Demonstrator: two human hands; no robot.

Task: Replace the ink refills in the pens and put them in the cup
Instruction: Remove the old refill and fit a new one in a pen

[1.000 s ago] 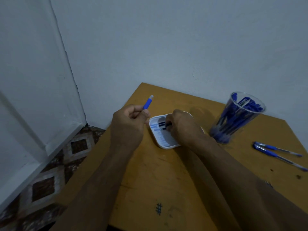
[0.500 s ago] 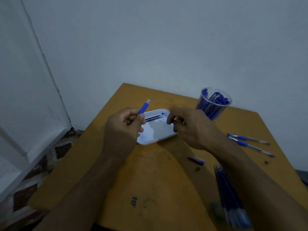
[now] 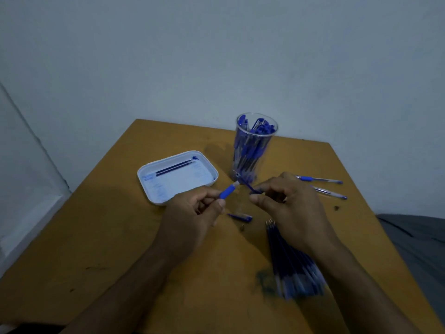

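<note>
The left hand (image 3: 192, 210) curls round a blue pen barrel (image 3: 228, 191), pinching it between thumb and fingers so its pale tip points toward one o'clock. The right hand (image 3: 289, 208) pinches a thin blue refill (image 3: 250, 186) between thumb and forefinger; its far end nearly meets the barrel's tip. At twelve o'clock of the hands stands the clear cup (image 3: 255, 145), packed with blue pens. A white tray (image 3: 178, 177) at ten o'clock holds two refills. Two pens (image 3: 320, 180) lie at two o'clock, a blue cap (image 3: 240, 216) just below the hands, and a bundle of refills (image 3: 291, 263) partly under the right forearm, on the wooden table (image 3: 108, 237).
</note>
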